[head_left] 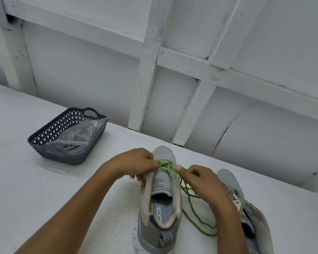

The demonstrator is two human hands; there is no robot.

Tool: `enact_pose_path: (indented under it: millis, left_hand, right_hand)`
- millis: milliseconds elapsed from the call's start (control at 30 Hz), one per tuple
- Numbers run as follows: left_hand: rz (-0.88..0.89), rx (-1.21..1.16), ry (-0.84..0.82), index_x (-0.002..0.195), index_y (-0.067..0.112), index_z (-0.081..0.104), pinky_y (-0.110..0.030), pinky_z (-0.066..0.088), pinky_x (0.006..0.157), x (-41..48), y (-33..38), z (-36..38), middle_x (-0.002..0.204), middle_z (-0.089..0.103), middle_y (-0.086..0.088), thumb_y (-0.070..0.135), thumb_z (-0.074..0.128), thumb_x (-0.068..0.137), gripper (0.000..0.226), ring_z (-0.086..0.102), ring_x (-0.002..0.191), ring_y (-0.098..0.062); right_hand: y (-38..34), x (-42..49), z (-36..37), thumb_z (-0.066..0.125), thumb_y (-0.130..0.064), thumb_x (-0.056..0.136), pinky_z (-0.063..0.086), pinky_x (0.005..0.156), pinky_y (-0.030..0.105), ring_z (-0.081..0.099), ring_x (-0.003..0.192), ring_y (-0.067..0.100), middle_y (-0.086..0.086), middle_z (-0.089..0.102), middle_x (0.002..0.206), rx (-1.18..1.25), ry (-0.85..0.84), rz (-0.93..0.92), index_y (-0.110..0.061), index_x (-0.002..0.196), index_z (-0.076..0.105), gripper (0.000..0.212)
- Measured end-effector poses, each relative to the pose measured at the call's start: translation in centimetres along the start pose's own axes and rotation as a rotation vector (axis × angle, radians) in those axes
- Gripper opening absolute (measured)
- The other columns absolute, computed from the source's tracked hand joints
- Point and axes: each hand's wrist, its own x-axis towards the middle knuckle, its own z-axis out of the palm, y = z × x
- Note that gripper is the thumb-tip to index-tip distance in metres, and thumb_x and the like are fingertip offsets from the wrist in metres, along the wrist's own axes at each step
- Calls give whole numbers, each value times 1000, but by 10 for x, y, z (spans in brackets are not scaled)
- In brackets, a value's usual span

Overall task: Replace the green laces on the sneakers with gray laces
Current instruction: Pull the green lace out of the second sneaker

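A grey sneaker (161,198) stands on the white table, toe pointing away from me. A green lace (193,213) crosses only its lowest eyelets near the toe, and its loose length trails over the table to the right of the shoe. My left hand (136,165) pinches the green lace at the left eyelets. My right hand (200,180) pinches the lace at the right eyelets. A second grey sneaker (246,208) lies to the right, partly hidden behind my right forearm, with no lace showing on it.
A dark latticed plastic basket (50,136) sits at the back left of the table and holds a clear zip bag (79,138) with greyish laces inside. A white panelled wall runs close behind the table's far edge.
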Motion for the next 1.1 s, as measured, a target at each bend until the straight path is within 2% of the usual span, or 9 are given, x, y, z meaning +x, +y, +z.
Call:
enact_pose_path:
  millis: [200, 300, 500, 567, 700, 767, 867, 967, 1100]
  left_hand:
    - [151, 164, 186, 90, 23, 64, -26, 40, 60, 0, 8, 9, 74, 60, 11, 32, 61, 88, 10, 55, 68, -8]
    - [200, 231, 147, 101, 27, 68, -25, 39, 62, -1, 12, 11, 74, 57, 13, 31, 59, 91, 14, 53, 71, -6]
    - [200, 478, 22, 113, 31, 70, -23, 39, 69, 9, 30, 7, 89, 55, 14, 32, 59, 90, 26, 53, 92, -12]
    - [207, 538, -3, 108, 32, 72, -24, 40, 69, 15, 36, 7, 87, 56, 15, 30, 64, 86, 24, 54, 88, -12]
    - [284, 603, 77, 78, 30, 69, -23, 40, 61, 26, 40, 10, 72, 58, 13, 29, 70, 79, 3, 55, 72, -10]
    - [290, 573, 138, 70, 26, 66, -25, 41, 59, 30, 35, 10, 68, 59, 9, 27, 69, 78, 8, 56, 69, -12]
    - [235, 478, 294, 68, 19, 64, -28, 44, 59, 31, 27, 4, 68, 61, 4, 26, 66, 76, 11, 59, 71, -18]
    - [132, 426, 483, 65, 19, 55, -26, 34, 54, 29, 16, -5, 65, 58, 3, 25, 64, 77, 16, 54, 68, -19]
    - [79, 450, 472, 78, 23, 59, -28, 41, 62, 28, 5, -12, 82, 63, 4, 23, 63, 79, 4, 60, 83, -22]
  right_hand:
    - [-1, 0, 13, 70, -63, 78, 40, 57, 23, 49, 53, 0, -10, 60, 60, 28, -6, -29, -18, 72, 68, 46]
    - [4, 5, 14, 68, -45, 83, 47, 66, 31, 59, 64, 9, -3, 65, 64, 52, -12, -34, -15, 65, 67, 35]
    - [9, 12, 14, 55, -36, 66, 39, 63, 32, 40, 58, 15, 2, 42, 58, 206, -30, 11, -9, 57, 49, 30]
    - [8, 13, 13, 58, -28, 70, 39, 62, 32, 40, 56, 15, 4, 39, 60, 251, -41, 28, -14, 58, 50, 20]
    - [11, 16, 11, 59, -16, 80, 37, 59, 29, 41, 45, 10, 4, 36, 58, 242, -65, 32, -14, 59, 46, 25]
    - [11, 17, 10, 59, -16, 81, 38, 55, 25, 44, 42, 7, 0, 39, 54, 226, -66, 35, -13, 61, 49, 23]
    - [13, 18, 9, 59, -13, 84, 36, 45, 16, 41, 37, 4, -6, 40, 47, 264, -69, 44, -11, 62, 50, 24]
    - [13, 19, 8, 58, -11, 86, 36, 44, 15, 43, 35, 3, -12, 41, 40, 276, -78, 52, -13, 56, 49, 31]
    - [10, 21, 10, 59, -14, 85, 38, 50, 20, 43, 38, 4, -10, 42, 42, 244, -85, 27, -15, 53, 46, 34]
